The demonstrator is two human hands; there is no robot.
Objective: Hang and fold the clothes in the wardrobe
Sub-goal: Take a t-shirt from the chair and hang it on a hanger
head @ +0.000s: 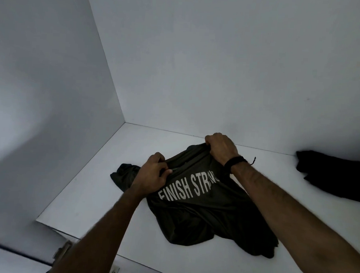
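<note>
A dark T-shirt [201, 218] printed with "FINISH STRONG" lies crumpled on the white wardrobe shelf [99, 194]. My left hand [153, 172] pinches the shirt's upper edge at its left shoulder, fingers curled round the cloth. My right hand [221, 148], a black band on its wrist, grips the upper edge at the far side and lifts it a little. One sleeve of the shirt spreads out to the left of my left hand. My right forearm hides part of the print.
Another dark garment [336, 177] lies on the shelf at the right edge against the back wall. The wardrobe's left side wall [41, 85] and back wall [221, 65] close in the shelf. A door hinge [62, 251] shows at the lower left.
</note>
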